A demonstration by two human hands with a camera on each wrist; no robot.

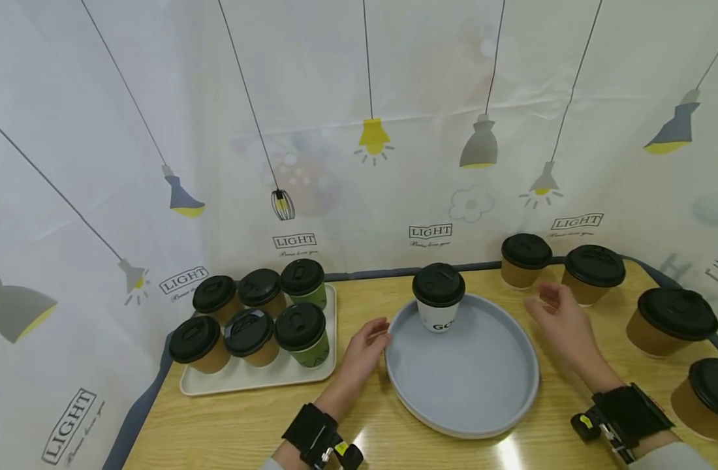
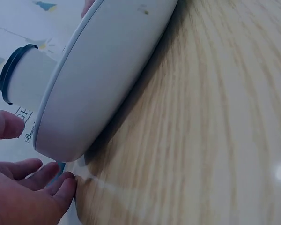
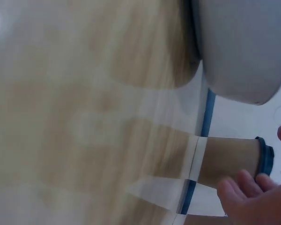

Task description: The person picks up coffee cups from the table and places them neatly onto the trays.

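A white paper cup with a black lid and dark lettering stands near the back left rim of a round grey platform. Beside that platform's left edge is my left hand, fingers loosely bent and holding nothing. The left wrist view has its fingers close to the platform's side wall, with a small gap showing. To the right of the platform my right hand hovers, fingers relaxed and nothing in them. Brown lidded cups stand just beyond it; in the right wrist view, its fingertips overlap one brown cup.
On the left, a cream rectangular tray carries several black-lidded cups, brown and green. More brown cups line the right side of the wooden table. A printed curtain hangs behind.
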